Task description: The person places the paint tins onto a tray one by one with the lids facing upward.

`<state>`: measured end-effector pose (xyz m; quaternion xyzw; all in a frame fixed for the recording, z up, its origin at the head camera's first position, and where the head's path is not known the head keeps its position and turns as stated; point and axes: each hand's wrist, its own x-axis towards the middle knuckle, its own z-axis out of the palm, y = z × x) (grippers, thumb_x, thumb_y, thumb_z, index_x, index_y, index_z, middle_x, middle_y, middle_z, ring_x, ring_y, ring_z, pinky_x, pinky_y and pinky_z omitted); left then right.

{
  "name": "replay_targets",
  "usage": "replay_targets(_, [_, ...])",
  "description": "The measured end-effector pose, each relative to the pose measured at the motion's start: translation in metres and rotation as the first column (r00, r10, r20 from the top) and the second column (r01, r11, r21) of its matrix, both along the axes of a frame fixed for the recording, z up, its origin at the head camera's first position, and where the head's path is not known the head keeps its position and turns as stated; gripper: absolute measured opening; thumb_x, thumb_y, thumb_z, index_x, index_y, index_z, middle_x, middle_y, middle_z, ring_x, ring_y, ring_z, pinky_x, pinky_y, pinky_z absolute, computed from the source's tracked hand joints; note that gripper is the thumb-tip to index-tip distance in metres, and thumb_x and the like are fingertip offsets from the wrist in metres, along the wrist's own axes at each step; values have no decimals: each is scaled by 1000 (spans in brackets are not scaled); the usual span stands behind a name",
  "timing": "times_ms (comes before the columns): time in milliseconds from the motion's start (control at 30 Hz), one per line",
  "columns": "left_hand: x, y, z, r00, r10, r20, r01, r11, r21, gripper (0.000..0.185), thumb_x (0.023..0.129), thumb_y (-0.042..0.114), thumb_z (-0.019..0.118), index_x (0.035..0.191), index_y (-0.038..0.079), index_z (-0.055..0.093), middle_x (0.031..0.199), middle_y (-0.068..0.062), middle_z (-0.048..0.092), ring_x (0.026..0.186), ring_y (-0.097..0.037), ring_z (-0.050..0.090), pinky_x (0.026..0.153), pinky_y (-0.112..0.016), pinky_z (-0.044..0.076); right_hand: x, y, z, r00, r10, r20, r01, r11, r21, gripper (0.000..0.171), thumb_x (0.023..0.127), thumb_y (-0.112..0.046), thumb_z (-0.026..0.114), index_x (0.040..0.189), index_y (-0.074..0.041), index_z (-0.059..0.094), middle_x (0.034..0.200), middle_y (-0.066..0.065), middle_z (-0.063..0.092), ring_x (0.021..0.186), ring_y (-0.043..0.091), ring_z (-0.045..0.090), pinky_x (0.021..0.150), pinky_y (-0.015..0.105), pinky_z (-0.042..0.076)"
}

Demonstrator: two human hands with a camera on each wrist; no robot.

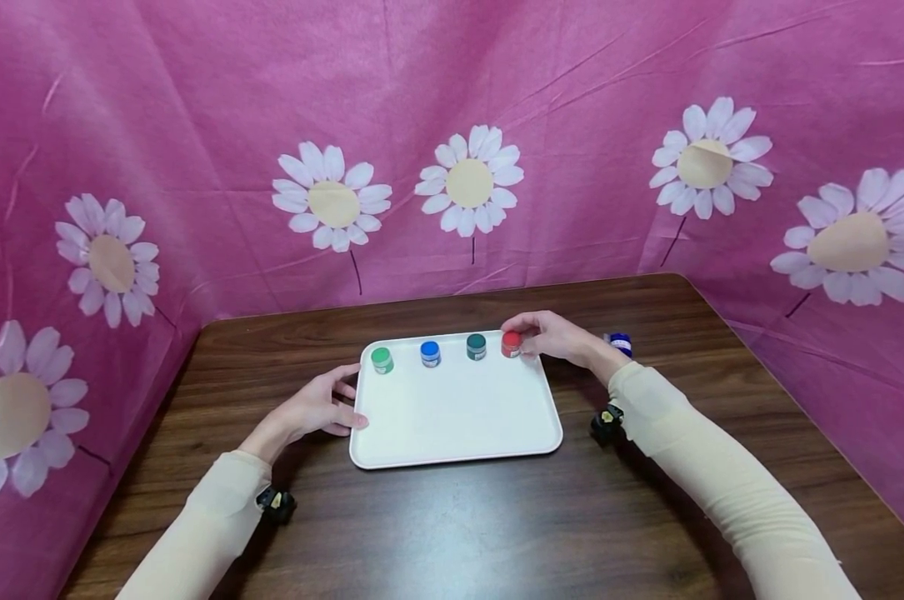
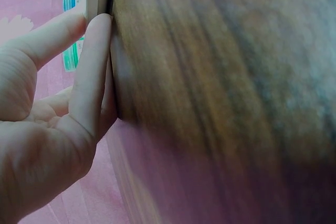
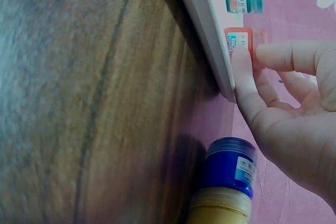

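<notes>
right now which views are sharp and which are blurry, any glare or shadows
Head view: sharp, evenly lit, soft shadows under the forearms on the table, no glare on the white tray, backdrop curves at the edges. Left wrist view: the left hand is fairly clear, the wood beside it smeared. Right wrist view: the red jar and right hand are readable, the wood blurred, the blue-lidded jar soft.

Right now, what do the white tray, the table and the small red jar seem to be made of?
The tray looks like matte white plastic: smooth, even colour, rounded moulded rim. The table shows dark brown wood grain with a soft sheen; real wood or laminate cannot be told. The red jar, pinched by the right hand, seems to be plastic with a paper label, though glass is possible.
</notes>
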<state>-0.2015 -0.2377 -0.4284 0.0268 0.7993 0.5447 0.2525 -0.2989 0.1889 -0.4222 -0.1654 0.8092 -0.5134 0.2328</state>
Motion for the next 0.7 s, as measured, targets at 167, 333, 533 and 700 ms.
replay_targets(167, [-1,1,1,1000,0,-7,0,1000,2,101,81,-1,84,160,5,23,127,-27,43,90,-24,66,76,-43,62,5,8,13,998,-31,49,33,998,-47,42,100,5,49,143,5,49,141,24,49,124,38,50,94,48,56])
replay_targets(333, [-1,0,0,1000,3,-21,-3,1000,2,101,80,-3,84,160,3,22,125,-27,45,88,-23,67,74,-43,62,9,26,29,999,-52,13,52,996,-67,40,103,-1,53,142,4,48,147,28,44,133,43,44,94,52,55])
replay_targets(533, [-1,0,-1,1000,6,-19,-6,1000,2,101,79,-3,84,160,3,23,125,-27,45,86,-24,67,73,-43,62,15,54,44,994,-99,-47,98,995,-20,40,103,-15,61,141,-4,53,148,23,46,117,37,54,81,44,60])
replay_targets(700, [-1,0,0,1000,12,-14,-13,1000,-9,101,79,-2,84,160,4,24,125,-27,45,84,-24,66,74,-43,62,24,74,44,991,-104,-85,107,994,34,40,103,-16,61,141,-4,52,146,23,48,118,38,54,78,43,60])
